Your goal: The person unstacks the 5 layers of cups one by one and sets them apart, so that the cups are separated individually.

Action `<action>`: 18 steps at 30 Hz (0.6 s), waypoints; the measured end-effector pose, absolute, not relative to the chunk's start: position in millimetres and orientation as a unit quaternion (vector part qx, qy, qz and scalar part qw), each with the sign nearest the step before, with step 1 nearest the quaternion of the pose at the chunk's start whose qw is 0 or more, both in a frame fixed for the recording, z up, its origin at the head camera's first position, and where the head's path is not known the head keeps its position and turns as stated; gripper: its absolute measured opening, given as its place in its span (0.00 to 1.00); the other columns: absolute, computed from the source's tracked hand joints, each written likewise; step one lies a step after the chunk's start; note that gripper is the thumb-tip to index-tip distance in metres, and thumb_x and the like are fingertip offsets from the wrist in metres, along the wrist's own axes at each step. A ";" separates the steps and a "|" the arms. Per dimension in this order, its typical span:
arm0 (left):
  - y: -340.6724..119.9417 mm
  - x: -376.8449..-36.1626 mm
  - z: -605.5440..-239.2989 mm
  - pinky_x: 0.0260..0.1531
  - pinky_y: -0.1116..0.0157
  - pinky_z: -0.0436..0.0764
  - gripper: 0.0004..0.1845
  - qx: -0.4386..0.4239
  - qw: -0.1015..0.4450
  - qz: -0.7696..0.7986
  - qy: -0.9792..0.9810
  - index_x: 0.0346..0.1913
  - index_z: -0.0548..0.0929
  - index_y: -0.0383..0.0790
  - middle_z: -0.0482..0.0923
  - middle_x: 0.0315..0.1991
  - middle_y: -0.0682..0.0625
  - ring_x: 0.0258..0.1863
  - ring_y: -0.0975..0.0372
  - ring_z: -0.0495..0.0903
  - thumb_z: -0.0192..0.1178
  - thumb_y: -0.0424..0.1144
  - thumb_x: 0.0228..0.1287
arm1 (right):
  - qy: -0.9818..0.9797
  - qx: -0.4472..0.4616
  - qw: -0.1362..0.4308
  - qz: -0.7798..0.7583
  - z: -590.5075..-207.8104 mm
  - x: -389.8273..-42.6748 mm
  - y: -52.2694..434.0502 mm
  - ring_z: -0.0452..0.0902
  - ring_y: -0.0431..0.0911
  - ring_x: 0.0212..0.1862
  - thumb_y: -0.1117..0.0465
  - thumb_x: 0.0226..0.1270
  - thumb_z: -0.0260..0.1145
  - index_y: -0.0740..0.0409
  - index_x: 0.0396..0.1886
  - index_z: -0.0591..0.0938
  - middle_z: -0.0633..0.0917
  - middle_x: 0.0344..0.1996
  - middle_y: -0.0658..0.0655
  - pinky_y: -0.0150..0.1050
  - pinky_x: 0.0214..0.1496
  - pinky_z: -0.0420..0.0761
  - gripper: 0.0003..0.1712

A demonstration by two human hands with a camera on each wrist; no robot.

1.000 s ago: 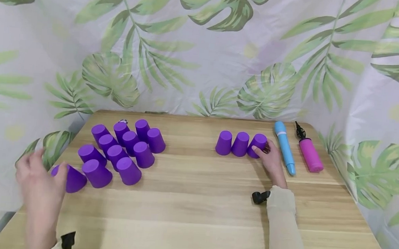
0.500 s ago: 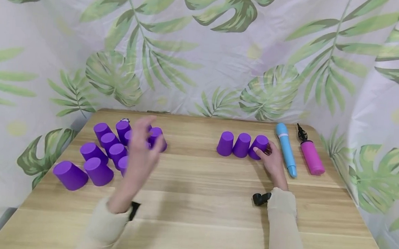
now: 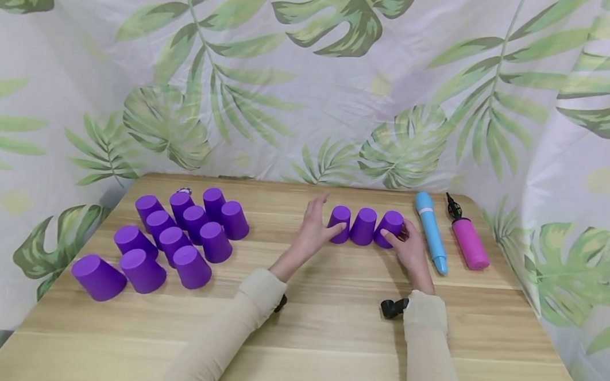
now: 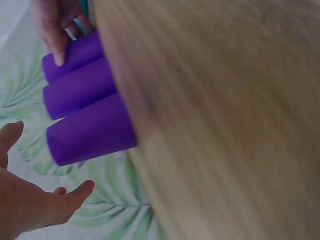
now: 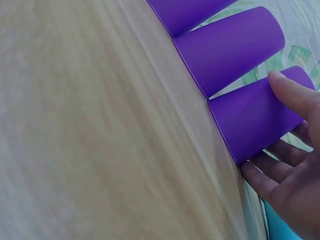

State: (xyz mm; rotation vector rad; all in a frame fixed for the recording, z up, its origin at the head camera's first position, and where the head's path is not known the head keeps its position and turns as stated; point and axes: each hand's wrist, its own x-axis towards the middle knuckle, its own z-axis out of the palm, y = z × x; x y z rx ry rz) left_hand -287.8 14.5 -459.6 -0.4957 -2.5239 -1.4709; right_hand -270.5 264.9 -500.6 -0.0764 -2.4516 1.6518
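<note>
Here, as I watched remotely:
Left hand (image 3: 310, 231): spread open, thumb touching the nearest purple cup (image 3: 339, 224).
Right hand (image 3: 410, 251): fingers cupped round the end cup (image 3: 388, 229); blue tube (image 3: 430, 231) lay just beyond.

Three purple cups (image 3: 363, 226) stand upside down, side by side in a row, touching.
</note>
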 end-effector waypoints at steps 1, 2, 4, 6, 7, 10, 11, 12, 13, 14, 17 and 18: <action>18.2 -291.0 -463.3 0.65 0.54 0.65 0.43 -0.161 0.082 -0.493 -0.851 0.71 0.57 0.35 0.64 0.64 0.37 0.65 0.48 0.64 0.69 0.40 0.57 | -0.826 -0.026 0.092 0.556 -500.6 -270.9 265.2 0.68 0.60 0.64 0.54 0.63 0.69 0.64 0.69 0.65 0.73 0.61 0.68 0.49 0.67 0.67 0.39; 21.4 -293.1 -465.9 0.65 0.53 0.65 0.43 -0.155 0.075 -0.498 -0.850 0.71 0.57 0.35 0.65 0.64 0.37 0.64 0.47 0.65 0.69 0.39 0.57 | -0.825 -0.026 0.092 0.556 -500.6 -271.3 265.6 0.68 0.59 0.64 0.54 0.63 0.69 0.64 0.69 0.65 0.73 0.61 0.68 0.49 0.67 0.67 0.39; 26.4 -295.9 -469.8 0.64 0.53 0.67 0.40 -0.145 0.067 -0.500 -0.851 0.70 0.59 0.34 0.67 0.62 0.37 0.63 0.47 0.67 0.68 0.37 0.58 | -0.825 -0.029 0.089 0.557 -501.2 -271.4 266.2 0.67 0.59 0.64 0.54 0.62 0.69 0.64 0.69 0.64 0.73 0.62 0.68 0.48 0.67 0.67 0.40; 30.1 -297.2 -471.1 0.62 0.53 0.69 0.38 -0.138 0.066 -0.495 -0.855 0.69 0.61 0.35 0.69 0.60 0.37 0.61 0.47 0.69 0.67 0.35 0.59 | -0.824 -0.031 0.088 0.559 -502.2 -271.5 266.7 0.67 0.59 0.64 0.53 0.62 0.69 0.64 0.69 0.64 0.73 0.62 0.68 0.48 0.67 0.67 0.40; 31.7 -297.5 -470.9 0.61 0.53 0.70 0.36 -0.135 0.066 -0.493 -0.857 0.68 0.62 0.35 0.70 0.59 0.37 0.60 0.47 0.70 0.67 0.35 0.59 | -0.824 -0.032 0.087 0.558 -502.6 -271.6 267.0 0.67 0.59 0.64 0.53 0.62 0.69 0.64 0.70 0.64 0.73 0.62 0.68 0.48 0.67 0.67 0.41; 36.0 -298.5 -470.2 0.58 0.54 0.73 0.33 -0.127 0.074 -0.468 -0.871 0.66 0.65 0.36 0.73 0.57 0.39 0.57 0.48 0.72 0.67 0.35 0.59 | -0.826 -0.030 0.088 0.556 -502.7 -272.0 267.3 0.67 0.59 0.65 0.53 0.63 0.69 0.63 0.70 0.64 0.72 0.62 0.68 0.48 0.67 0.67 0.41; 37.2 -299.1 -470.4 0.57 0.54 0.74 0.33 -0.124 0.073 -0.459 -0.877 0.65 0.66 0.36 0.73 0.56 0.39 0.57 0.48 0.73 0.67 0.35 0.59 | -0.828 -0.029 0.088 0.554 -502.5 -272.0 267.5 0.67 0.59 0.65 0.53 0.63 0.69 0.64 0.70 0.64 0.72 0.62 0.68 0.48 0.67 0.67 0.40; 38.3 -299.5 -470.3 0.57 0.55 0.74 0.32 -0.121 0.071 -0.454 -0.880 0.65 0.66 0.36 0.73 0.56 0.39 0.57 0.49 0.73 0.67 0.35 0.59 | -0.829 -0.028 0.088 0.551 -502.3 -271.8 267.5 0.67 0.59 0.65 0.53 0.63 0.68 0.63 0.70 0.64 0.72 0.62 0.68 0.48 0.67 0.67 0.40; 39.2 -300.3 -470.8 0.57 0.55 0.74 0.31 -0.118 0.067 -0.449 -0.883 0.64 0.67 0.37 0.73 0.56 0.40 0.57 0.49 0.73 0.67 0.36 0.59 | -0.830 -0.028 0.087 0.550 -502.0 -271.7 267.5 0.67 0.59 0.65 0.53 0.64 0.68 0.63 0.70 0.63 0.72 0.62 0.68 0.48 0.67 0.67 0.40; 39.8 -300.8 -471.4 0.57 0.56 0.74 0.31 -0.117 0.066 -0.444 -0.886 0.63 0.67 0.36 0.73 0.56 0.40 0.56 0.50 0.74 0.67 0.36 0.59 | -0.829 -0.028 0.087 0.552 -501.6 -271.5 267.1 0.67 0.59 0.65 0.53 0.63 0.68 0.63 0.70 0.64 0.73 0.62 0.68 0.49 0.67 0.67 0.40; 38.7 -300.3 -472.2 0.56 0.56 0.75 0.29 -0.114 0.067 -0.439 -0.889 0.61 0.69 0.36 0.74 0.54 0.41 0.54 0.50 0.75 0.67 0.37 0.59 | -0.827 -0.026 0.086 0.554 -501.1 -271.1 266.4 0.67 0.60 0.64 0.54 0.63 0.68 0.64 0.70 0.64 0.73 0.62 0.68 0.49 0.67 0.67 0.40; 37.5 -299.2 -472.1 0.55 0.56 0.75 0.28 -0.117 0.072 -0.437 -0.889 0.60 0.70 0.35 0.74 0.53 0.41 0.54 0.51 0.76 0.67 0.37 0.59 | -0.826 -0.026 0.086 0.557 -501.1 -271.3 266.2 0.67 0.60 0.64 0.54 0.63 0.69 0.64 0.69 0.64 0.73 0.62 0.68 0.49 0.67 0.67 0.39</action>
